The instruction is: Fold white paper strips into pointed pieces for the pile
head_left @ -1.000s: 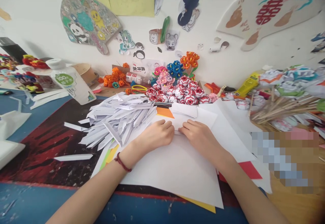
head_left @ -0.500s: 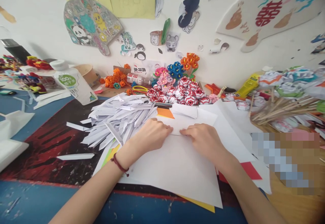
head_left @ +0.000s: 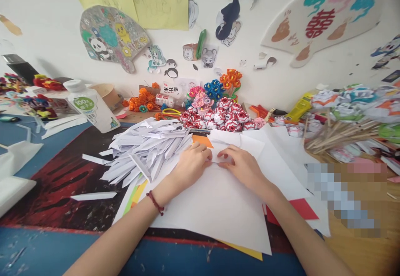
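My left hand [head_left: 191, 164], with a dark red cord bracelet [head_left: 155, 203] at its wrist, is closed with curled fingers at the near edge of a small white paper piece [head_left: 215, 155]. Facing it, my right hand [head_left: 244, 166] pinches the same edge between thumb and fingers. Part of the paper is covered by both hands. Under them lies a large white sheet [head_left: 215, 209]. Just beyond rests a small white stack of paper [head_left: 225, 138]. Left of my left hand is a heap of folded white paper strips [head_left: 146, 142].
Red-and-white paper flowers [head_left: 223, 117] stand along the wall behind the sheets. A white bottle [head_left: 90, 107] leans at the back left. Wooden sticks [head_left: 343, 136] lie at the right. One folded strip [head_left: 93, 196] lies apart on the dark mat [head_left: 62, 180].
My fingers have gone from pressing flat along the paper to curling at its near edge, and the edge is now slightly raised. The view has tilted up slightly.
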Motion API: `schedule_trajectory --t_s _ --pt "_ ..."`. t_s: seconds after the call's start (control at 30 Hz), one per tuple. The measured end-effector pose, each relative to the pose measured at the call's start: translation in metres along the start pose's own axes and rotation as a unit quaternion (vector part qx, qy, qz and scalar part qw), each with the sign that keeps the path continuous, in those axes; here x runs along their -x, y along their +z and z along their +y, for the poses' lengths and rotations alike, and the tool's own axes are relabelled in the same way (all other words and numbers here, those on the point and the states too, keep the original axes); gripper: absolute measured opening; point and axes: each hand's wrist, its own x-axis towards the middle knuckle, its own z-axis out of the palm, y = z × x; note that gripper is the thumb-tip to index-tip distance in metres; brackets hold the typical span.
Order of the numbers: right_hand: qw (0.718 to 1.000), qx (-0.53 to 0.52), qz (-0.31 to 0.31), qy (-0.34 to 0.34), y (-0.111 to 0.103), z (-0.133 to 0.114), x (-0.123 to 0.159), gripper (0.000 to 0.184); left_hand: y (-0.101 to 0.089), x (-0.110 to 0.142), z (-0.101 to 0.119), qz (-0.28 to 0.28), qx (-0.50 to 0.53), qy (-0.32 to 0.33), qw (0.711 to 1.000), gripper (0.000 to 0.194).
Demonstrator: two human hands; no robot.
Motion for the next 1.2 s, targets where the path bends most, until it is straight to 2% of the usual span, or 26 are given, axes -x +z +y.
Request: schedule_trajectory --t_s 0.1,0.27,0.5,0.6,0.73,0.83,0.97,1.07,1.2 --pt "1.000 -0.011 -0.018 -0.004 0.002 0.000 -0.002 0.009 0.002 0.001 -0.002 -0.007 0.026 -0.015 1.000 0.008" --pt "0.997 -0.060 -0.040 -0.013 -0.001 0.002 -0.003 0.009 0.004 0.001 -0.005 -0.020 0.086 -0.043 0.995 0.015" --pt "0.995 -0.076 -0.063 0.002 -0.004 0.004 -0.003 0.008 0.001 0.001 0.000 -0.027 0.085 -0.035 0.995 0.007" --pt "0.996 -0.064 -0.058 -0.017 -0.004 0.005 -0.003 0.002 -0.003 0.001 -0.001 -0.030 0.050 -0.007 0.998 0.003" --pt "0.997 -0.012 -0.014 -0.070 -0.004 0.004 -0.001 0.010 -0.011 0.001 -0.002 -0.024 -0.027 0.053 0.998 0.010" --pt "0.988 0.049 0.011 -0.143 -0.004 0.005 0.000 0.017 -0.015 0.002 -0.002 -0.006 -0.113 0.116 0.987 0.017" --pt "0.972 0.089 -0.012 -0.215 -0.007 0.011 0.000 0.026 -0.020 0.004 -0.003 -0.026 -0.166 0.202 0.965 0.018" --pt "0.972 0.089 -0.040 -0.215 -0.010 0.015 0.000 0.031 -0.024 0.006 -0.007 -0.050 -0.161 0.216 0.962 0.019" --pt "0.980 0.072 -0.068 -0.170 -0.015 0.017 0.001 0.030 -0.027 0.009 -0.011 -0.075 -0.145 0.198 0.967 0.020"
